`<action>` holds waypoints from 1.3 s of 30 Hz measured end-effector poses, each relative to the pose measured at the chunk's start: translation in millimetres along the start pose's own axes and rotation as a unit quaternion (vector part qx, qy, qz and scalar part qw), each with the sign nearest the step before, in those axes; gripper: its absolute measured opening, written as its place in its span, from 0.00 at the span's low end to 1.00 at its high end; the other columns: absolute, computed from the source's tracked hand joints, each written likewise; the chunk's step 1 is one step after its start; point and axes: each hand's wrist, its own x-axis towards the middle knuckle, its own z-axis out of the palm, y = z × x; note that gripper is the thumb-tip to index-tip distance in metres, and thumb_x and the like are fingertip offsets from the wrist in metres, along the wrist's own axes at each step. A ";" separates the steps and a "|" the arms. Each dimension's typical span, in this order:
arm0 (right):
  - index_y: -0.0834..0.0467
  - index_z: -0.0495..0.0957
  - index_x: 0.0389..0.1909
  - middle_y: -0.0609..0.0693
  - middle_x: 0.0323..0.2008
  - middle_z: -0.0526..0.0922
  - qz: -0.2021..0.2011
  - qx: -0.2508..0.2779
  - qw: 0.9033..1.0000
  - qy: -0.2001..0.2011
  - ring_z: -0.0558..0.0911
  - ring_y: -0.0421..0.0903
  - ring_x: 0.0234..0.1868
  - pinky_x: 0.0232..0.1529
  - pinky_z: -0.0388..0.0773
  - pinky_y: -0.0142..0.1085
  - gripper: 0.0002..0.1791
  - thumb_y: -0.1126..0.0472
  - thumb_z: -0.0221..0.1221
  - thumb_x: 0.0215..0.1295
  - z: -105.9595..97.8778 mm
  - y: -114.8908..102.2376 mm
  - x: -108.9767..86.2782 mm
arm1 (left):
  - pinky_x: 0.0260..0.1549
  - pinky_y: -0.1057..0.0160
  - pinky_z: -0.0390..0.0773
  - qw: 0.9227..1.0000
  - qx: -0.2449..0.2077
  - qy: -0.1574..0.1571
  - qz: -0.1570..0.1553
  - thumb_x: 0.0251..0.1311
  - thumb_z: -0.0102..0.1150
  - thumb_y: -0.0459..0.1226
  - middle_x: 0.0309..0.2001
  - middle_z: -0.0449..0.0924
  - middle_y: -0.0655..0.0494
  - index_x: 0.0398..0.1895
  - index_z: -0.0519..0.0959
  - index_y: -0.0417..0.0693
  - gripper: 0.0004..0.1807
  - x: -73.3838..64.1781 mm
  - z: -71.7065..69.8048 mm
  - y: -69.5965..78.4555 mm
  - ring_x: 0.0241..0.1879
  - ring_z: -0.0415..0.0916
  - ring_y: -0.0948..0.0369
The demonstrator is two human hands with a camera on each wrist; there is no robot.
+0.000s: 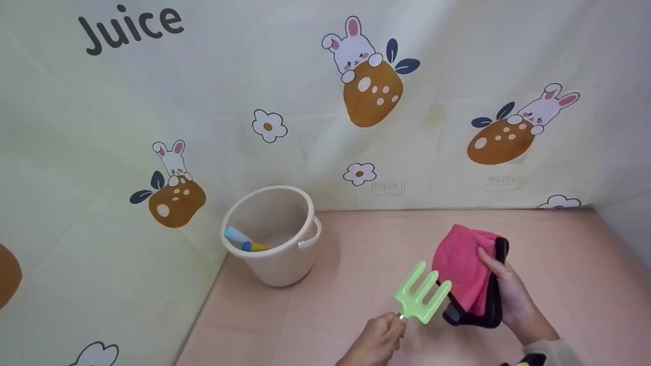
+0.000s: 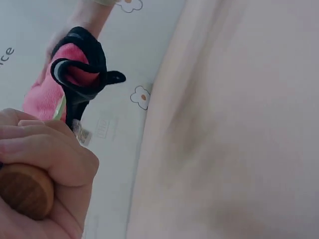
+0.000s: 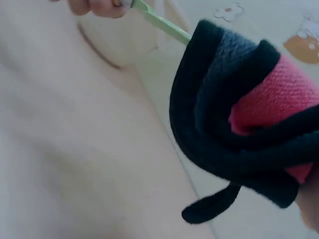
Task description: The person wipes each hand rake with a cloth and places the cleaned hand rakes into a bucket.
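Note:
My left hand (image 1: 375, 339) grips the wooden handle (image 2: 26, 191) of a small garden fork with light green tines (image 1: 419, 300), which point up and to the right. In my right hand (image 1: 516, 295) is a folded pink cloth (image 1: 463, 259) with black edging, the thumb lying over its front. A black loop (image 3: 212, 204) hangs from the cloth's edge in the right wrist view. The fork's head is right beside the cloth; whether they touch I cannot tell. Most of the right hand is hidden behind the cloth in the right wrist view.
A white bucket (image 1: 285, 264) with a side handle stands left of the hands, near the corner. Inside lie a light blue item (image 1: 236, 235) and a blue and yellow item (image 1: 255, 247). Printed sheets (image 1: 305, 76) wall in the pink surface (image 1: 264, 325).

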 end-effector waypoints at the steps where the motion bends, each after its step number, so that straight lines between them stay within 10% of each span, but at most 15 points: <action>1: 0.49 0.61 0.52 0.40 0.37 0.77 -0.015 -0.047 0.998 0.025 0.78 0.37 0.38 0.42 0.74 0.31 0.13 0.48 0.42 0.72 3.8 -0.6 -1.0 | 0.09 0.73 0.53 1.000 -0.003 0.008 -0.003 0.66 0.47 0.44 0.13 0.62 0.62 0.21 0.68 0.48 0.16 0.7 -1.1 -1.8 0.11 0.53 0.67; 4: 0.54 0.60 0.57 0.40 0.39 0.74 -0.072 -0.196 0.973 0.094 0.74 0.35 0.39 0.42 0.71 0.28 0.20 0.50 0.47 0.70 16.1 -1.7 -6.3 | 0.08 0.73 0.53 0.999 0.001 0.033 -0.003 0.66 0.46 0.44 0.13 0.61 0.62 0.22 0.67 0.49 0.15 4.9 -2.6 -4.8 0.11 0.53 0.68; 6: 0.60 0.63 0.58 0.42 0.41 0.76 -0.138 -0.290 0.940 0.113 0.73 0.33 0.40 0.41 0.70 0.25 0.21 0.54 0.49 0.70 24.7 1.1 -10.3 | 0.08 0.73 0.54 0.999 0.009 0.044 0.000 0.66 0.46 0.44 0.13 0.61 0.62 0.22 0.67 0.49 0.14 7.1 -3.2 -4.2 0.11 0.54 0.68; 13: 0.58 0.78 0.44 0.46 0.38 0.82 -0.426 -0.510 0.743 0.081 0.78 0.31 0.41 0.45 0.67 0.14 0.19 0.72 0.65 0.50 51.0 23.1 -12.6 | 0.09 0.75 0.55 0.994 0.049 0.063 0.073 0.66 0.45 0.43 0.13 0.59 0.65 0.21 0.61 0.52 0.15 10.3 -2.3 5.9 0.11 0.55 0.71; 17: 0.52 0.78 0.44 0.42 0.38 0.77 -0.486 -0.547 0.682 0.024 0.77 0.35 0.37 0.42 0.69 0.17 0.28 0.74 0.70 0.37 59.9 33.7 -12.3 | 0.12 0.76 0.54 0.984 0.097 0.084 0.120 0.65 0.45 0.41 0.15 0.59 0.67 0.20 0.61 0.51 0.14 11.3 1.2 11.8 0.13 0.55 0.73; 29: 0.50 0.80 0.40 0.45 0.31 0.71 -0.498 -0.584 0.641 0.020 0.72 0.35 0.28 0.27 0.71 0.28 0.28 0.72 0.73 0.32 67.7 50.4 -3.0 | 0.13 0.73 0.53 0.977 0.121 0.097 0.144 0.66 0.45 0.44 0.17 0.57 0.67 0.27 0.68 0.49 0.11 8.8 9.1 17.9 0.15 0.53 0.73; 39: 0.57 0.71 0.37 0.45 0.28 0.75 -0.419 -0.638 0.642 0.075 0.78 0.39 0.24 0.23 0.75 0.33 0.27 0.66 0.74 0.35 76.3 51.8 -1.7 | 0.11 0.76 0.50 0.957 0.186 0.148 0.169 0.63 0.46 0.41 0.16 0.52 0.70 0.20 0.62 0.51 0.14 7.6 15.9 13.2 0.14 0.48 0.75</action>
